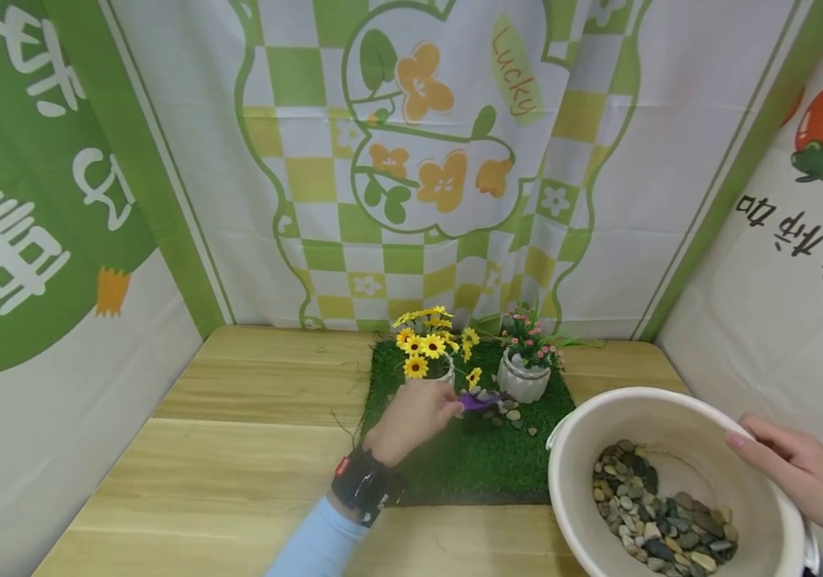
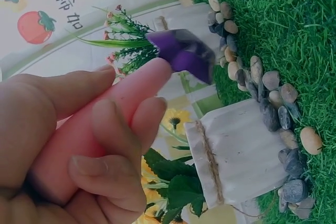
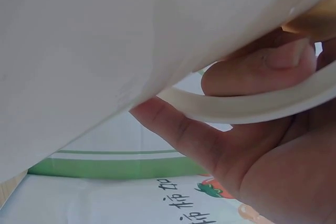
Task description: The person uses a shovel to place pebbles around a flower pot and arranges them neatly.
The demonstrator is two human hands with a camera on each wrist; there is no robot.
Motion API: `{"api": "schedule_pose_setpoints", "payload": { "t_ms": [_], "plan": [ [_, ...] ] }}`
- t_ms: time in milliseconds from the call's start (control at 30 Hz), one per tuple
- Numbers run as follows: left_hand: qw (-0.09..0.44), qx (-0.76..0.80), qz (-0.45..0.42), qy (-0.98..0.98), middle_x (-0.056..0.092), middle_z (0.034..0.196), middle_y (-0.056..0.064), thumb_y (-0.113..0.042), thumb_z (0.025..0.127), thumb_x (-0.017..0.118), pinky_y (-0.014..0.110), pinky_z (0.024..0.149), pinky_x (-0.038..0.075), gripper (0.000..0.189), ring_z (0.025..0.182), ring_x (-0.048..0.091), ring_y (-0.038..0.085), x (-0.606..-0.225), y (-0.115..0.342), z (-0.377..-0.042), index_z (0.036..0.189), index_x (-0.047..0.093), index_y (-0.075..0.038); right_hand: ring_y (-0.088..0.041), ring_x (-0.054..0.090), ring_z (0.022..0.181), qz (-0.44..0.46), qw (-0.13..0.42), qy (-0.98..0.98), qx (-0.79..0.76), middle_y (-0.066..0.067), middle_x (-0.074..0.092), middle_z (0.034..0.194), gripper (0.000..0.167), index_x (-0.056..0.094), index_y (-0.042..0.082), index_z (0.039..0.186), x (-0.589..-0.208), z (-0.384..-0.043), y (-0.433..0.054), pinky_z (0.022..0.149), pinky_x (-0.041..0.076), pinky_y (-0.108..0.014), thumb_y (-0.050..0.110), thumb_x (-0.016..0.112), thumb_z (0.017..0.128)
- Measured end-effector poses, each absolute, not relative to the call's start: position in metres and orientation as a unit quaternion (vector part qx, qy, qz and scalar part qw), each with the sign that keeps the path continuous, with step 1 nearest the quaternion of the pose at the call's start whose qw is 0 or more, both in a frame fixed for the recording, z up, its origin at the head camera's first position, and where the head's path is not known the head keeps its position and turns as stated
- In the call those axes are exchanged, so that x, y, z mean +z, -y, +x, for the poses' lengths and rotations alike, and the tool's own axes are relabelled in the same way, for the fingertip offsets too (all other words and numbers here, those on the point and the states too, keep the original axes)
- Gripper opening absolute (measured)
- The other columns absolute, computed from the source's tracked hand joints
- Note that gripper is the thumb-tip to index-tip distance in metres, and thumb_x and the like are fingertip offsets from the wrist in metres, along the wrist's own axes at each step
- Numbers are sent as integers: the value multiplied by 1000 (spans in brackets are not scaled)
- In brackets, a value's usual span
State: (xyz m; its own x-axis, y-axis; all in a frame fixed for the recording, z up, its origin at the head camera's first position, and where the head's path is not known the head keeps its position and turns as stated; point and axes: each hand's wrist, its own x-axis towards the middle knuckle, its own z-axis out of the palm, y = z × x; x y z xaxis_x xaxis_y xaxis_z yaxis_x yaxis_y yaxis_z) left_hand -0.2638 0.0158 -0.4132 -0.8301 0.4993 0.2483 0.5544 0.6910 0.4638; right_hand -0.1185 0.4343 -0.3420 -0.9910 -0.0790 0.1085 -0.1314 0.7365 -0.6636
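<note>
My left hand grips the pink handle of a small garden shovel, its purple blade held out beside the flowerpots. Small stones lie in a row along the foot of the pots, on a mat of artificial grass. One white pot holds yellow flowers; the other, a white pot to its right, has pink flowers. My right hand holds a white bucket by its rim, tilted so that the pebbles inside show. In the right wrist view the bucket handle runs between the fingers.
The grass mat lies on a wooden table near its back edge. A printed curtain hangs right behind the table, with more printed cloth at both sides. The bucket stands at the right front, overlapping the mat's corner in the head view.
</note>
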Motion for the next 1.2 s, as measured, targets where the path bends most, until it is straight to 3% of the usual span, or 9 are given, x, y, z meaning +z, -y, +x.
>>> {"api": "schedule_pose_setpoints", "payload": {
  "t_ms": [233,367,400,467,600,667,800,1100,1200],
  "plan": [
    [43,-263,-291,919,64,69,-6,-25,92,68,18,47,41,15,49,45,2,-415,-19,-267,88,74,-13,-18,59,46,44,28,931,361,1,43,62,20,47,8,90,-343,-119,-434,37,49,-35,17,41,107],
    [40,-248,-298,921,70,76,-6,-30,92,68,21,61,47,16,56,52,1,-418,-24,-268,91,75,-16,-17,61,48,44,31,930,364,1,46,62,20,47,8,90,-343,-119,-435,38,50,-35,17,41,106],
    [42,-240,-298,923,72,79,-6,-31,92,67,27,71,51,16,60,56,3,-419,-26,-267,92,75,-18,-17,61,48,45,33,929,366,1,46,62,19,48,9,89,-343,-119,-435,39,50,-35,16,42,106],
    [38,-231,-298,925,70,76,-10,-34,92,67,31,75,50,16,59,56,2,-419,-31,-266,93,75,-20,-17,61,49,48,36,927,370,1,46,62,19,48,10,89,-343,-118,-435,39,50,-35,15,42,106],
    [24,-240,-301,923,64,68,-13,-34,93,66,25,67,48,16,53,53,2,-418,-39,-264,94,74,-20,-17,62,49,46,35,925,375,0,45,62,18,49,11,89,-342,-117,-435,39,51,-36,14,42,106],
    [18,-251,-307,918,62,67,-13,-33,93,66,18,53,42,17,50,49,0,-418,-42,-264,95,74,-18,-18,61,48,41,28,926,375,0,43,62,19,47,11,89,-342,-117,-434,39,50,-37,16,41,106],
    [19,-260,-320,911,60,65,-12,-31,94,65,16,48,40,15,49,46,0,-418,-50,-263,95,73,-17,-18,59,47,39,28,927,373,-1,42,62,19,47,11,89,-342,-116,-435,38,50,-36,16,41,106],
    [27,-255,-323,911,68,74,-11,-35,95,64,15,50,41,19,52,50,-1,-415,-64,-263,97,74,-20,-18,59,45,51,43,927,370,-1,44,61,18,48,11,90,-343,-115,-435,37,49,-34,14,42,106],
    [39,-249,-323,912,64,68,-12,-36,96,61,16,51,39,21,52,48,-1,-415,-67,-263,90,74,-21,-18,60,45,51,45,925,373,-2,45,61,18,49,11,90,-343,-114,-435,37,49,-34,14,42,106]
  ]
}}
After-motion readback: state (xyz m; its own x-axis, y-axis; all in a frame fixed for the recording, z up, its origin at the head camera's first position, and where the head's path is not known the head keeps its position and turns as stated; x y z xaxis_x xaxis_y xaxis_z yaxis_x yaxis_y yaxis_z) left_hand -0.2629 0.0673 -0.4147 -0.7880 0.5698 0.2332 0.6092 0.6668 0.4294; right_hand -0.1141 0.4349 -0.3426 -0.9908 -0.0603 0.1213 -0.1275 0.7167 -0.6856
